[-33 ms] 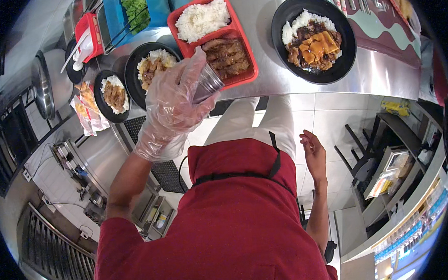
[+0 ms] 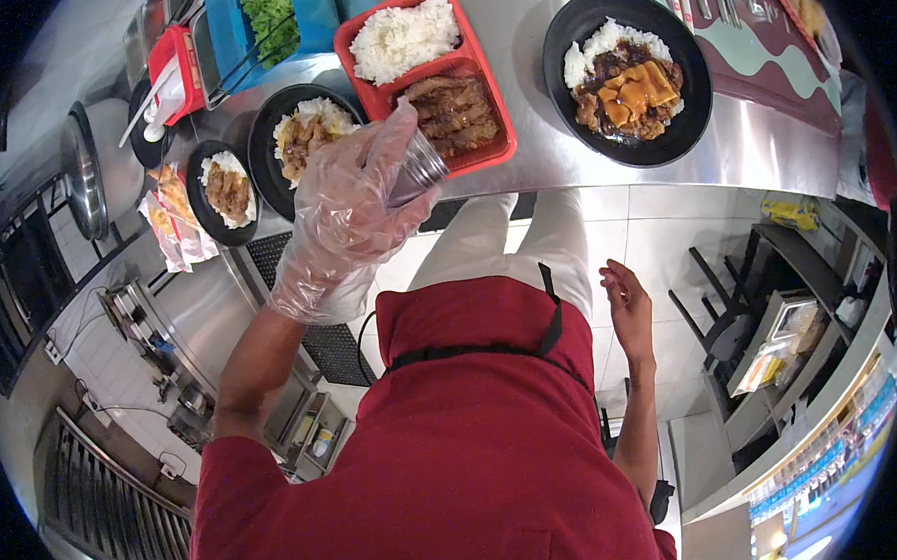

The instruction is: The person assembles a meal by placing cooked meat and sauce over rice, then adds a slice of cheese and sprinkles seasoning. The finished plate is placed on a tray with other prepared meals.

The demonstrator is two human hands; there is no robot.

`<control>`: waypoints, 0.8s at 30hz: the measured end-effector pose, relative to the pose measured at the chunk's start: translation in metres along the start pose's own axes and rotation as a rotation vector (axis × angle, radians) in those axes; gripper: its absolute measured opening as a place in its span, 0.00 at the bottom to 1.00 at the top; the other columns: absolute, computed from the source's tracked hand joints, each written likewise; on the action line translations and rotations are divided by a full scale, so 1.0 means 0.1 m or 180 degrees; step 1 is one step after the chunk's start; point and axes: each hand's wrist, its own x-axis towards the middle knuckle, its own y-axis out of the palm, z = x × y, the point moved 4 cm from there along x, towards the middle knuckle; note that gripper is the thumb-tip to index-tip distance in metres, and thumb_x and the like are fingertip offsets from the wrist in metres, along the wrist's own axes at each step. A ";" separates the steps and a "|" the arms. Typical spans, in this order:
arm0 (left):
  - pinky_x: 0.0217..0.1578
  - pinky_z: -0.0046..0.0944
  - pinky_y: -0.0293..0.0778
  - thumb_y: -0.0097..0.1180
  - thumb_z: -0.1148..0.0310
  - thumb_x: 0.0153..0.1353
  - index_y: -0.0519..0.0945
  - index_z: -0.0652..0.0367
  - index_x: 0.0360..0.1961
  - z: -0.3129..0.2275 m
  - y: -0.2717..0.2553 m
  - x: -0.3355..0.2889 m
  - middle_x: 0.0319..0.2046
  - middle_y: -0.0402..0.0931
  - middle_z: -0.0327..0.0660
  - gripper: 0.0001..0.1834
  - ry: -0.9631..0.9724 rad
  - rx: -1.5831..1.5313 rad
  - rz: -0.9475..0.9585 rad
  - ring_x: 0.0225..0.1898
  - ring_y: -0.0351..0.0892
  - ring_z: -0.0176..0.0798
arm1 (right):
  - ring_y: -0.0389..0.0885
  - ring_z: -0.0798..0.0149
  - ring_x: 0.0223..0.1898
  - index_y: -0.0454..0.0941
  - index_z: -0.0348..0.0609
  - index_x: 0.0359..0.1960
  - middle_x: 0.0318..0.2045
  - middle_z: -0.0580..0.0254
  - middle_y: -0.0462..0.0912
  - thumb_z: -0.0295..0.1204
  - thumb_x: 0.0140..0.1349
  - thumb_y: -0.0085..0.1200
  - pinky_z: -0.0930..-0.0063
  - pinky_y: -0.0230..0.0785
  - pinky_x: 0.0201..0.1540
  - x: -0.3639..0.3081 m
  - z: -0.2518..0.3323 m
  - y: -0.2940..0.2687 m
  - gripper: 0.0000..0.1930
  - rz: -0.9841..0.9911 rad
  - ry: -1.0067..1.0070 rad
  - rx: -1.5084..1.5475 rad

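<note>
My left hand (image 2: 350, 209), in a clear plastic glove, is closed around a small silver metal canister (image 2: 417, 170). It tilts beside the lower edge of a red divided meal box (image 2: 503, 127). White rice (image 2: 404, 39) fills one compartment of the box, and browned sliced meat (image 2: 452, 115) lies in the other. Partly behind the glove is a black bowl (image 2: 266, 169) of rice and meat. Down by my side hangs my bare right hand (image 2: 627, 307), fingers loosely bent and apart, with nothing in it.
A black bowl (image 2: 699, 99) of rice and saucy meat stands right on the steel counter (image 2: 524, 167), near a maroon tray mat (image 2: 761, 96). Leftward are a smaller black bowl (image 2: 197, 196), a blue container (image 2: 315, 21) with lettuce, and a red container (image 2: 184, 66) with white spoons.
</note>
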 end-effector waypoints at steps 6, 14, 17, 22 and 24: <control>0.45 0.50 0.76 0.72 0.57 0.48 0.72 0.58 0.64 0.15 0.07 -0.07 0.49 0.79 0.49 0.42 0.0239 -0.0104 -0.0306 0.45 0.82 0.53 | 0.83 0.65 0.48 0.74 0.38 0.61 0.48 0.53 0.85 0.32 0.74 0.49 0.72 0.74 0.48 0.01 0.05 -0.06 0.18 -0.0055 0.0016 -0.0118; 0.43 0.48 0.76 0.73 0.55 0.47 0.73 0.55 0.63 0.29 0.03 0.03 0.50 0.80 0.46 0.41 0.0236 -0.0024 -0.0451 0.45 0.82 0.49 | 0.83 0.62 0.48 0.73 0.35 0.60 0.49 0.52 0.84 0.33 0.75 0.48 0.69 0.75 0.52 0.09 0.12 -0.09 0.18 -0.0078 -0.0003 -0.0202; 0.42 0.46 0.76 0.74 0.54 0.46 0.74 0.54 0.63 0.35 0.00 0.09 0.49 0.80 0.45 0.41 0.0264 0.0068 -0.0581 0.45 0.82 0.48 | 0.83 0.62 0.48 0.72 0.34 0.61 0.49 0.51 0.84 0.33 0.75 0.47 0.68 0.75 0.53 0.09 0.11 -0.09 0.19 -0.0062 0.0040 -0.0201; 0.41 0.46 0.76 0.75 0.54 0.45 0.76 0.53 0.61 0.40 -0.04 0.16 0.47 0.81 0.44 0.41 0.0209 0.0257 -0.0584 0.41 0.81 0.48 | 0.83 0.61 0.49 0.71 0.34 0.61 0.49 0.51 0.84 0.33 0.75 0.48 0.68 0.76 0.52 0.06 0.07 -0.10 0.19 -0.0095 0.0155 -0.0109; 0.40 0.46 0.76 0.75 0.54 0.45 0.76 0.52 0.61 0.43 -0.05 0.17 0.47 0.81 0.44 0.40 0.0217 0.0294 -0.0611 0.40 0.81 0.49 | 0.83 0.61 0.48 0.72 0.35 0.61 0.49 0.51 0.84 0.33 0.75 0.48 0.67 0.76 0.51 0.04 0.06 -0.12 0.19 -0.0084 0.0128 -0.0161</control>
